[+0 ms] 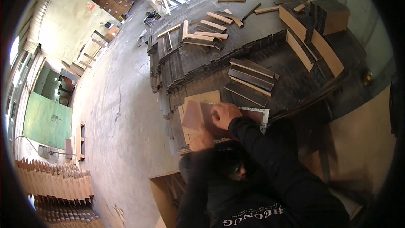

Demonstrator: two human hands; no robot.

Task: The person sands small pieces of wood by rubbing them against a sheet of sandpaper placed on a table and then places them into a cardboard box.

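Observation:
A reddish-brown sandpaper sheet (192, 115) lies over a tan board (209, 97) at the near edge of the stacked dark strips. Its right end shows a pale printed backing (264, 120). My right hand (226, 115) is closed on the middle of the sheet, fingers curled under and pressed together. Lower and to the left, my left hand (201, 139) grips the sheet's near edge; its fingertips are a little blurred. Whether the sheet is folded or in two pieces I cannot tell.
Beyond my hands, several dark-faced wood strips (252, 76) lie on the stack, with more loose strips (205, 36) farther off. Curved wooden pieces (325, 52) stand at the right. An open wooden box (162, 196) is beside my left arm. A fan (51, 153) stands far left.

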